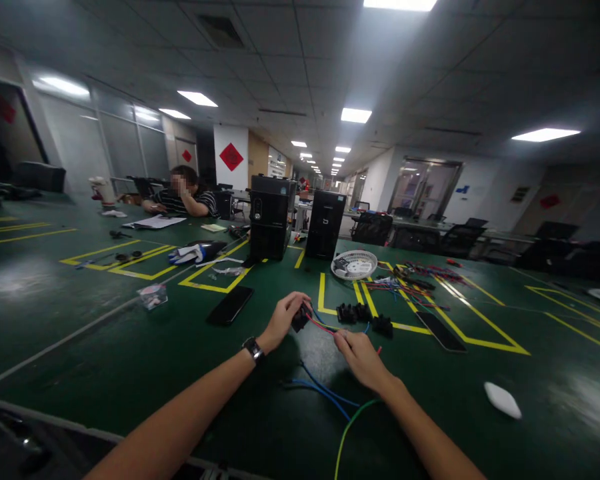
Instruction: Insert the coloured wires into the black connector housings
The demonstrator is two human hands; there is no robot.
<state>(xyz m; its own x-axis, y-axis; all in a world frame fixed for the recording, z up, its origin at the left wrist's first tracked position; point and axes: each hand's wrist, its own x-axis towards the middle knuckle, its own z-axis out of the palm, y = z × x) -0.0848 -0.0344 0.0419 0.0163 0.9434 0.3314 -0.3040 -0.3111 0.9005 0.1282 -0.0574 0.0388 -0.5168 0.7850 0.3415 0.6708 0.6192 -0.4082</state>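
Closed around a small black connector block (300,320) is my left hand (284,321), with a watch on its wrist. Red and yellow-green wires (321,325) run from the block to my right hand (359,355), whose fingers pinch them. Just beyond my right hand, several similar black blocks (363,315) sit on the green table. Loose blue wires (323,387) lie nearer to me, below my hands. A green-yellow wire (347,430) curves toward the table's front edge. How the wires enter the held block is hidden by my fingers.
Two black computer towers (270,217) stand at the back. A white basket (354,265) and a pile of coloured wires (425,277) are at right. Dark phones (231,305) lie on either side, a white mouse-like object (503,400) at front right. Another person (183,193) sits across the table.
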